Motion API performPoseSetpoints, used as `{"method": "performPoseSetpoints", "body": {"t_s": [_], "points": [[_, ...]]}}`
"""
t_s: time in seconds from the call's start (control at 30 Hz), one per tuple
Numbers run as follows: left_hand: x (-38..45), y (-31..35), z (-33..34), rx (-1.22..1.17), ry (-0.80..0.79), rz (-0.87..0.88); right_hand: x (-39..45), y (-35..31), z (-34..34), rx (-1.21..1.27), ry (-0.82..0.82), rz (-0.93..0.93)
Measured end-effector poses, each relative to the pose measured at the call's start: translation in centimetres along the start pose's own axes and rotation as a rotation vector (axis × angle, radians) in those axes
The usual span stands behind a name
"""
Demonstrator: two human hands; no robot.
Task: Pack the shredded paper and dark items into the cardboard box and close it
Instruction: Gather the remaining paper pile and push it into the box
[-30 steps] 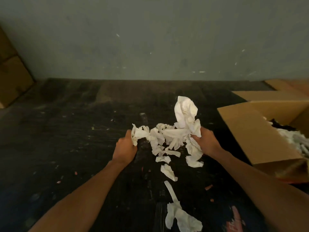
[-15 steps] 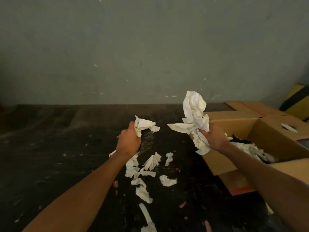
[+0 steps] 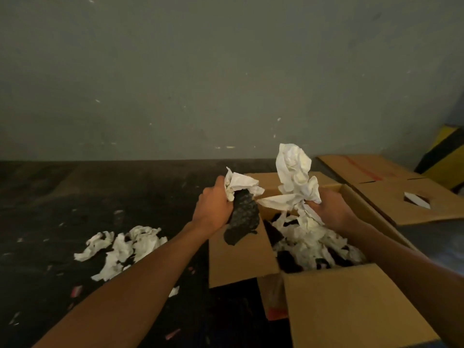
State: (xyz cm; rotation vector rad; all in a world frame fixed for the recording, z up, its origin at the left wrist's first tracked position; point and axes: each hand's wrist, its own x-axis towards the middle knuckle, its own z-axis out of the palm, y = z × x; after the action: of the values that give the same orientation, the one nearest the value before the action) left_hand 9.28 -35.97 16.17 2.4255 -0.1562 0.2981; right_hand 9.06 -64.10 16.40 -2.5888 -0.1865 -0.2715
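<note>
An open cardboard box (image 3: 351, 307) stands on the dark floor at the lower right, its flaps spread, with white shredded paper and dark pieces (image 3: 313, 247) inside. My left hand (image 3: 213, 209) hovers over the box's left flap, closed on a wad of white paper (image 3: 238, 183) and a dark textured item (image 3: 243, 219) that hangs below it. My right hand (image 3: 334, 212) is above the box opening, gripping a tall bunch of crumpled white paper (image 3: 296, 177). A loose pile of shredded paper (image 3: 123, 247) lies on the floor to the left.
A grey wall rises behind the floor. More flat cardboard (image 3: 371, 169) lies behind the box at the right, next to a yellow and black object (image 3: 447, 156). Small scraps, some pink (image 3: 76, 290), dot the dark floor (image 3: 62, 197).
Both hands have lifted from the floor pile and swung right, over the box. The left hand's dark item shows only now. The view has followed to the right.
</note>
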Motion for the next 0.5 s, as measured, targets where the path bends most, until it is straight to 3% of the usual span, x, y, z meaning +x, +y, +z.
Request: {"method": "performPoseSetpoints", "body": {"t_s": [0.33, 0.5], "points": [[2.6, 9.1, 11.9, 0.163, -0.192, 0.059, 2.8, 13.3, -0.9, -0.262, -0.248, 0.225], [3.6, 9.8, 15.5, 0.301, -0.387, -0.020, 3.4, 15.8, 0.2, -0.101, -0.321, 0.273]]}}
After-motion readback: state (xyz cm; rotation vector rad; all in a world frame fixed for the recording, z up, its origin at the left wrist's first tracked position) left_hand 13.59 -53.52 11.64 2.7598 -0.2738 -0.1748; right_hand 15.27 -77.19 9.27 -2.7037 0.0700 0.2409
